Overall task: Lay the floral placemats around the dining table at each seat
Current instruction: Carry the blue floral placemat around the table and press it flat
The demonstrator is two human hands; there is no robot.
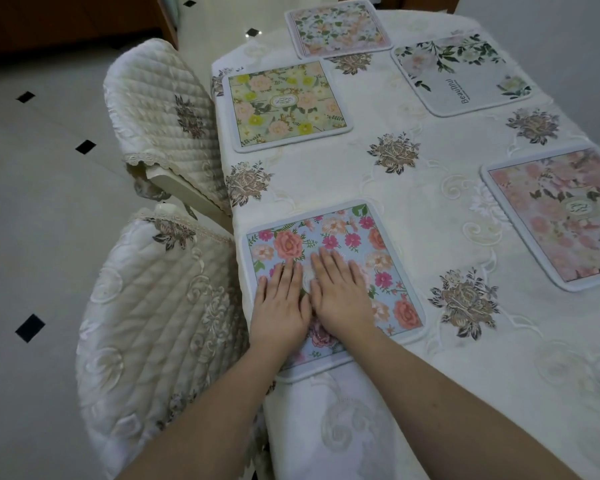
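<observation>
Your left hand (pixel 280 306) and right hand (pixel 340 295) lie flat, fingers straight, pressing the blue placemat (pixel 392 271) without grasping it; it sits at the table's near left edge, in front of a quilted chair (pixel 146 327). It looks thin, light and fairly flexible, likely to slide on the tablecloth (pixel 413 188), so shift it by the pale border. Pink and coral roses cover its blue ground.

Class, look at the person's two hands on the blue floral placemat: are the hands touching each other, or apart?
Touching. The head view shows the left hand and right hand flat on the blue placemat, their inner edges meeting with no gap.
</observation>
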